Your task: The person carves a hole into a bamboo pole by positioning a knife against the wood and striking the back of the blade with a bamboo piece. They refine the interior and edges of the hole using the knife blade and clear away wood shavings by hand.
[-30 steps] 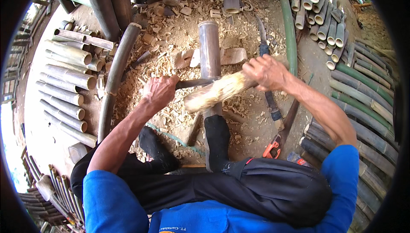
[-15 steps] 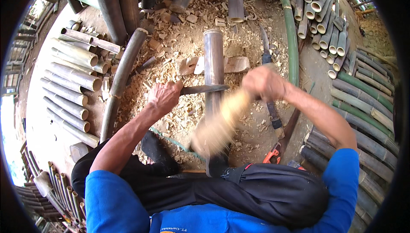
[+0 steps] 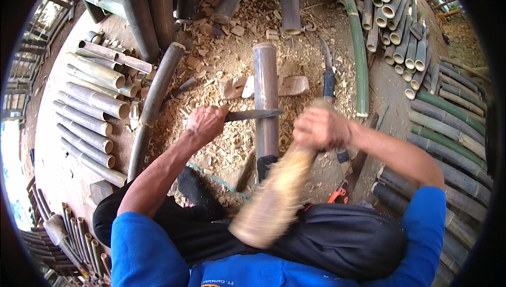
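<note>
A dark bamboo tube [image 3: 265,79] lies lengthwise in front of me, across a pale notched wooden block [image 3: 293,86]. My left hand [image 3: 206,125] is closed round the handle of a knife [image 3: 247,115], whose dark blade lies crosswise over the tube. In my right hand [image 3: 320,129] is a thick wooden mallet [image 3: 276,200], gripped at its narrow end. Its heavy head is blurred by motion, slants back over my lap and stands apart from the blade. A dark-covered foot [image 3: 266,167] is at the tube's near end, partly hidden by the mallet.
Wood shavings [image 3: 211,87] cover the ground. A long-handled blade [image 3: 328,71] and an orange-handled saw [image 3: 340,192] lie to the right, near a green bamboo pole [image 3: 358,60]. Cut tubes [image 3: 97,100] line the left side; more bamboo [image 3: 395,18] is stacked at far right.
The mallet has swung down and back toward my lap, my right hand moving slightly nearer me. The knife still lies across the tube. The whole view has shifted slightly.
</note>
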A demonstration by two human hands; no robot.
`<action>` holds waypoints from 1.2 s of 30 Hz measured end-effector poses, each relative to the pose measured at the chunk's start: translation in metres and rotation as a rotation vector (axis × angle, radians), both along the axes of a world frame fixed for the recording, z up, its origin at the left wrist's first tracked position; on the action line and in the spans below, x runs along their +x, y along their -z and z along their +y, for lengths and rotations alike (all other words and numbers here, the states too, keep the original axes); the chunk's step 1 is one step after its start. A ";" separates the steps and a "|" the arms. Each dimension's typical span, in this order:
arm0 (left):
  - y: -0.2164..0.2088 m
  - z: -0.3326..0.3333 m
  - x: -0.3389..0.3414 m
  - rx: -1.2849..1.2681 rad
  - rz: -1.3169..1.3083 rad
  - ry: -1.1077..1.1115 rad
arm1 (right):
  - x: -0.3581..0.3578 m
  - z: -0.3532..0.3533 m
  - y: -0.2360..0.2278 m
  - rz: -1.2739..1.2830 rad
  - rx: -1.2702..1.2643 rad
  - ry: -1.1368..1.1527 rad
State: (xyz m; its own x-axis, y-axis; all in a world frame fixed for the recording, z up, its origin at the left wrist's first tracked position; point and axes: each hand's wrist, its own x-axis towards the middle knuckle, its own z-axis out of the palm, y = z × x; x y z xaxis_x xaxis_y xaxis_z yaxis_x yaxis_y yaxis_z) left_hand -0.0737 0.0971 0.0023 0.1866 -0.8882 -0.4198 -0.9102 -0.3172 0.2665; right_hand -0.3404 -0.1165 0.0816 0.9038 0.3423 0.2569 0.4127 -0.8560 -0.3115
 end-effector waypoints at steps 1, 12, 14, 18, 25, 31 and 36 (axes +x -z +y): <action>0.001 -0.006 -0.005 -0.012 0.015 0.015 | -0.007 -0.029 0.017 0.071 -0.101 0.053; 0.004 -0.001 0.001 0.013 -0.014 0.046 | 0.004 -0.047 0.014 0.470 -0.466 0.225; 0.007 -0.001 0.009 -0.062 -0.054 0.046 | 0.005 -0.029 0.007 0.552 -0.430 0.261; 0.002 -0.012 0.003 0.049 -0.023 0.054 | 0.017 -0.027 0.005 -0.190 -0.166 -0.179; 0.014 -0.003 0.008 -0.068 -0.014 0.071 | 0.009 0.010 0.004 -0.004 -0.111 -0.092; 0.018 -0.010 0.015 -0.030 -0.038 0.022 | 0.015 -0.035 0.010 0.386 -0.500 0.229; 0.034 -0.006 0.013 -0.149 -0.042 0.109 | 0.021 -0.026 0.011 -0.120 -0.131 -0.144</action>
